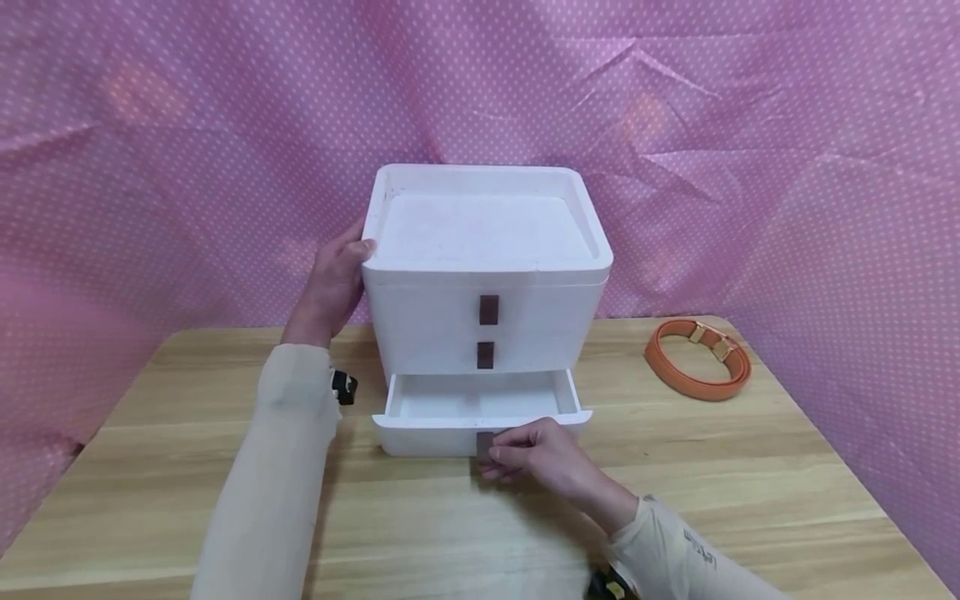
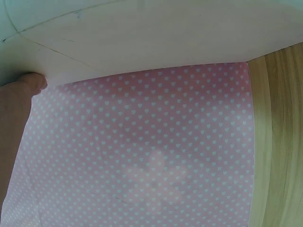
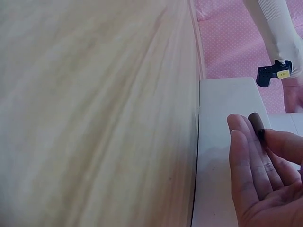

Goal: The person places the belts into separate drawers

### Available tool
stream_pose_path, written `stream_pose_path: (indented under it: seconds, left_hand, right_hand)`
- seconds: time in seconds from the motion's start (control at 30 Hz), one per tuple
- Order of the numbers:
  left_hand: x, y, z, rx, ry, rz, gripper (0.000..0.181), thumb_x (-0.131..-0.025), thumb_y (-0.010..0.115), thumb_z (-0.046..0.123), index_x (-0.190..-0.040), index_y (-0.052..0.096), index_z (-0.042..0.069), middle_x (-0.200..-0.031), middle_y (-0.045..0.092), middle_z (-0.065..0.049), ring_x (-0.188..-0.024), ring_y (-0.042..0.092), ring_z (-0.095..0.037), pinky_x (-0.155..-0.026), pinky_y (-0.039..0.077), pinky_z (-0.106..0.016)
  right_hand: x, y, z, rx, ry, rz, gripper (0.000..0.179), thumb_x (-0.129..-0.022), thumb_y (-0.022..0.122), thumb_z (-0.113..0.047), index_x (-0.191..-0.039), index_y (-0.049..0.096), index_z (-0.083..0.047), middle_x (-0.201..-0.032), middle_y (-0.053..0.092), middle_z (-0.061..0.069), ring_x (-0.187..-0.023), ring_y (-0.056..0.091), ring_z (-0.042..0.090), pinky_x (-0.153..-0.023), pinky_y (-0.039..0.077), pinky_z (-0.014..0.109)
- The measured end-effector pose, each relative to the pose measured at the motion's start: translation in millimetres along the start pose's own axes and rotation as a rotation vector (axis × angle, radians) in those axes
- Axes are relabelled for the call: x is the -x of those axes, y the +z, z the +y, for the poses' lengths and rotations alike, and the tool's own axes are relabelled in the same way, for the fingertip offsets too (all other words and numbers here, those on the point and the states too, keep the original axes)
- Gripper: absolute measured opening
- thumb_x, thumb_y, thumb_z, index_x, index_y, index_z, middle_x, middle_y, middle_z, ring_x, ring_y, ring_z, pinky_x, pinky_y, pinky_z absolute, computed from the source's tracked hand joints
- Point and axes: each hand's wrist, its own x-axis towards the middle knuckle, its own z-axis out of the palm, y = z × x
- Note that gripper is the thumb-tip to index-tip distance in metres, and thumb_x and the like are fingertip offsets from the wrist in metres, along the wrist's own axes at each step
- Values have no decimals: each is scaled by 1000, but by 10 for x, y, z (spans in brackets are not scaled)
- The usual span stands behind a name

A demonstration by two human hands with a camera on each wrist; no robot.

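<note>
A white drawer unit [image 1: 491, 321] with a shallow tray top stands on the table. Its bottom drawer [image 1: 431, 440] is pulled out toward me, and the two drawers above it are closed. With thumb and fingers, my right hand [image 1: 551, 462] pinches the brown pull tab [image 1: 484, 447] on that drawer's front. The same tab [image 3: 256, 124] shows between thumb and fingertips in the right wrist view. My left hand [image 1: 333, 279] rests against the unit's left side, its thumb at the top rim. Only part of the left hand [image 2: 21, 94] appears in the left wrist view.
A coiled orange belt [image 1: 697, 387] with gold-coloured metal parts lies on the wooden table [image 1: 712, 467], right of the unit. A pink dotted cloth [image 1: 480, 83] hangs close behind the unit and along both sides of the table.
</note>
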Motion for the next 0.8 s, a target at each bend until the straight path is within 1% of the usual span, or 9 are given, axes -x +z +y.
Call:
stream_pose_path:
  seconds: [0.13, 0.4, 0.57, 0.7, 0.8]
  left_hand:
    - [-2, -7, -17, 12, 0, 8, 63, -95, 47, 25, -155, 31, 15, -158, 31, -8, -140, 33, -28, -115, 27, -41]
    - [-13, -1, -23, 17, 13, 11, 62, -96, 47, 24, -155, 31, 17, -159, 28, -4, -143, 28, -26, -116, 25, -40]
    - [-19, -3, -24, 28, 7, 17, 62, -95, 48, 23, -155, 31, 15, -159, 29, -6, -143, 29, -27, -116, 26, -39]
    - [-20, -6, -29, 25, 7, 13, 63, -95, 48, 24, -155, 31, 16, -158, 29, -7, -142, 30, -27, -116, 26, -40]
    - [-32, -12, -43, 30, 23, 4, 64, -94, 48, 24, -155, 31, 15, -158, 30, -8, -142, 30, -28, -116, 26, -41]
  right_hand:
    - [7, 10, 0, -2, -3, -2, 20, -93, 64, -7, -106, 70, 7, -95, 73, 18, -87, 72, 30, -80, 59, 41]
    - [36, 28, 8, -12, -23, -6, 20, -93, 63, -4, -106, 69, 9, -93, 72, 20, -86, 71, 33, -79, 59, 42]
    - [53, 45, 2, -23, -34, -13, 21, -93, 63, -4, -107, 69, 11, -93, 71, 22, -87, 71, 34, -79, 59, 43]
    - [58, 52, -4, -30, -27, -15, 22, -94, 62, -5, -108, 68, 11, -94, 71, 23, -88, 71, 35, -80, 58, 44]
    - [59, 56, -3, -36, -22, -15, 22, -94, 61, -5, -108, 68, 11, -94, 71, 23, -89, 71, 34, -80, 58, 45]
